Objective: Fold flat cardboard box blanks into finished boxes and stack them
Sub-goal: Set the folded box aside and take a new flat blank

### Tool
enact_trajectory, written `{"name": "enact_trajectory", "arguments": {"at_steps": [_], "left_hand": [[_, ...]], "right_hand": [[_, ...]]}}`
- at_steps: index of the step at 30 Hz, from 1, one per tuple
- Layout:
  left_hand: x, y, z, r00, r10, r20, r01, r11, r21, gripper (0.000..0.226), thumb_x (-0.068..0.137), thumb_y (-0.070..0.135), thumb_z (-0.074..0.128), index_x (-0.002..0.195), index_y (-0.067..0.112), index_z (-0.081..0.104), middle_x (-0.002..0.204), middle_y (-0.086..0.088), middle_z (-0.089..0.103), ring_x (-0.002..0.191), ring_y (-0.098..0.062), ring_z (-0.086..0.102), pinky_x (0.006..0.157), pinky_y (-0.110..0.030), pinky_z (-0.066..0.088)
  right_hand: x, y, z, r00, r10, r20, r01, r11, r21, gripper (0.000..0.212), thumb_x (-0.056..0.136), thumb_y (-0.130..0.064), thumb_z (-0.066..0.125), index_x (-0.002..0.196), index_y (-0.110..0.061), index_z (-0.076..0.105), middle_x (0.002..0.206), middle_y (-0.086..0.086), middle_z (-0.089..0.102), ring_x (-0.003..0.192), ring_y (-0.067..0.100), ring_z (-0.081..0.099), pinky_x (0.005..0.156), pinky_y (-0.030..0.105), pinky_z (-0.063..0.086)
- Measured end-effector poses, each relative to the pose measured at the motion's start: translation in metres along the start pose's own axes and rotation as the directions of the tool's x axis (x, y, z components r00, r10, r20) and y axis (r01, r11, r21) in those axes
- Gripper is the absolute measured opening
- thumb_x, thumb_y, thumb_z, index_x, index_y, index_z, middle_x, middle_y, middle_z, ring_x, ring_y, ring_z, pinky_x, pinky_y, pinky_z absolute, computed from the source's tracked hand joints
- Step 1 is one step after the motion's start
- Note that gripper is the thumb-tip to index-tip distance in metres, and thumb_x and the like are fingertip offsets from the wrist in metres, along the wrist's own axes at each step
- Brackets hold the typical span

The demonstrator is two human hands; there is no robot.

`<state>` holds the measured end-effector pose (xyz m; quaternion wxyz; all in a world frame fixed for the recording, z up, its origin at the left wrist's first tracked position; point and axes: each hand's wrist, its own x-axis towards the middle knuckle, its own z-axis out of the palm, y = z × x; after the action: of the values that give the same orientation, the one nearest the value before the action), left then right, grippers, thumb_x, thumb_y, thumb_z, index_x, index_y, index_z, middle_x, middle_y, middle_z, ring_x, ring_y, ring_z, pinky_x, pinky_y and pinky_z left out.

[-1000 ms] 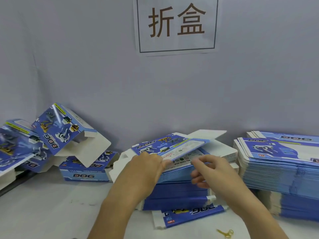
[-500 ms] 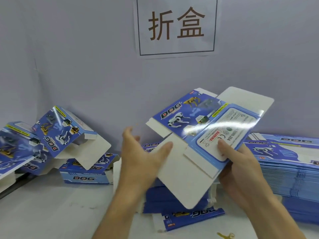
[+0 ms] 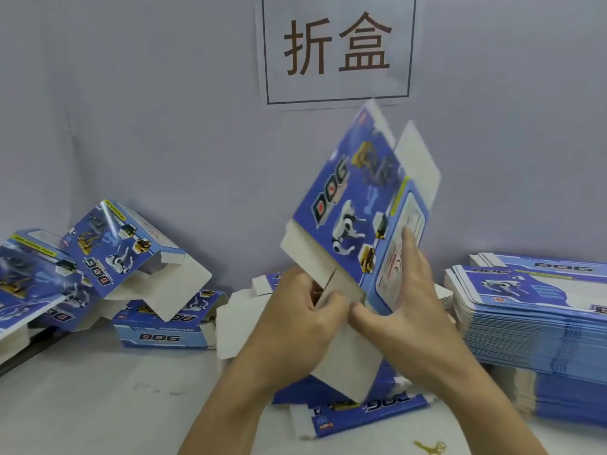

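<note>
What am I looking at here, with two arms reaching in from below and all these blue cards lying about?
There is no machine: a person wears a camera on the head, looking forward and down, so you see their own arms. Both hands, the left hand and the right hand, hold one blue box blank raised over the table; it is half opened, white inside. On the right lies a tall stack of flat blanks, and another pile sits under the hands. Folded boxes lean at the left by the wall. A paper sign hangs above, and a small golden thing, too blurred to name, lies near the front edge.
</note>
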<state>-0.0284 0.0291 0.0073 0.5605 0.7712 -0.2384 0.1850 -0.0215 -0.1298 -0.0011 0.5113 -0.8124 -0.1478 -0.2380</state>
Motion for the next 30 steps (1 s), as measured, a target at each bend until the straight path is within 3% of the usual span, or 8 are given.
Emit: {"name": "enact_trajectory", "arguments": {"at_steps": [6,9,12,14,18,23,27,30], "left_hand": [[-0.002,0.001,0.019,0.986,0.160,-0.046,-0.156,0.984,0.090,0.064,0.096,0.000,0.052,0.088,0.063,0.057,0.077,0.029,0.067,0.075,0.004,0.067,0.050,-0.009,0.047],[0.002,-0.006,0.021,0.964,0.223,-0.145,-0.224,0.975,0.009,0.085,0.097,-0.001,0.054,0.130,0.073,0.032,0.109,0.024,0.067,0.100,-0.004,0.068,0.059,-0.016,0.056],[0.005,-0.016,0.014,0.926,0.359,-0.114,-0.333,0.922,0.197,0.103,0.096,0.001,0.056,0.136,0.078,0.001,0.156,0.032,0.018,0.136,-0.001,0.044,0.072,-0.013,0.057],[0.007,-0.020,0.011,0.914,0.405,0.024,-0.384,0.844,0.375,0.104,0.094,0.007,0.059,0.136,0.077,-0.005,0.158,0.034,-0.005,0.143,0.009,0.018,0.080,-0.026,0.061],[0.004,-0.018,-0.003,0.931,0.342,0.129,-0.365,0.887,0.283,0.083,0.092,0.021,0.054,0.139,0.075,0.011,0.156,0.036,0.003,0.148,0.002,0.011,0.085,-0.033,0.061],[-0.004,-0.011,-0.016,0.967,0.197,0.162,-0.198,0.980,-0.014,0.055,0.094,0.030,0.053,0.137,0.057,0.032,0.141,0.035,0.044,0.133,0.005,0.044,0.094,-0.021,0.053],[0.005,0.014,-0.005,0.959,0.196,-0.203,-0.202,0.979,-0.009,0.013,0.101,0.043,0.047,0.103,0.037,0.035,0.095,0.022,0.069,0.085,0.004,0.068,0.063,-0.011,0.052],[0.008,0.013,-0.007,0.903,0.080,-0.423,-0.162,0.973,-0.163,0.031,0.103,0.025,0.049,0.114,0.045,0.028,0.094,0.011,0.068,0.078,-0.004,0.072,0.052,-0.013,0.052]], "right_hand": [[0.003,0.011,0.007,0.973,0.035,-0.228,-0.035,0.999,0.003,0.102,0.080,-0.007,0.069,0.157,-0.039,0.011,0.133,-0.014,0.050,0.104,-0.019,0.045,0.070,-0.006,0.037],[0.003,0.015,-0.005,0.957,0.177,-0.230,-0.117,0.961,0.251,0.078,0.093,-0.008,0.063,0.152,-0.047,0.028,0.111,-0.017,0.067,0.099,-0.001,0.066,0.061,0.015,0.053],[0.003,0.022,-0.014,0.974,0.151,-0.171,-0.087,0.939,0.334,0.068,0.098,0.003,0.052,0.140,-0.050,0.047,0.104,-0.017,0.074,0.099,0.007,0.071,0.055,0.026,0.059],[0.002,0.023,-0.013,0.980,0.119,-0.163,-0.057,0.938,0.342,0.073,0.098,0.009,0.049,0.141,-0.049,0.049,0.109,-0.015,0.073,0.098,0.008,0.072,0.055,0.027,0.060],[0.004,0.029,-0.010,0.981,0.091,-0.169,-0.021,0.926,0.377,0.075,0.097,0.013,0.046,0.145,-0.045,0.047,0.117,-0.011,0.071,0.103,0.009,0.071,0.057,0.029,0.061],[0.004,0.030,-0.002,0.961,0.050,-0.271,0.026,0.962,0.270,0.074,0.095,0.011,0.049,0.145,-0.043,0.047,0.109,-0.032,0.069,0.094,-0.002,0.071,0.060,0.028,0.061],[-0.001,0.016,0.013,0.951,-0.110,-0.289,0.113,0.994,-0.006,0.078,0.087,0.011,0.050,0.144,-0.042,0.050,0.093,-0.034,0.066,0.086,-0.014,0.063,0.065,0.005,0.049],[-0.006,0.007,0.026,0.966,-0.174,-0.193,0.164,0.984,-0.065,0.066,0.094,0.009,0.047,0.147,-0.031,0.049,0.117,-0.010,0.067,0.099,-0.011,0.059,0.063,-0.004,0.041]]}}
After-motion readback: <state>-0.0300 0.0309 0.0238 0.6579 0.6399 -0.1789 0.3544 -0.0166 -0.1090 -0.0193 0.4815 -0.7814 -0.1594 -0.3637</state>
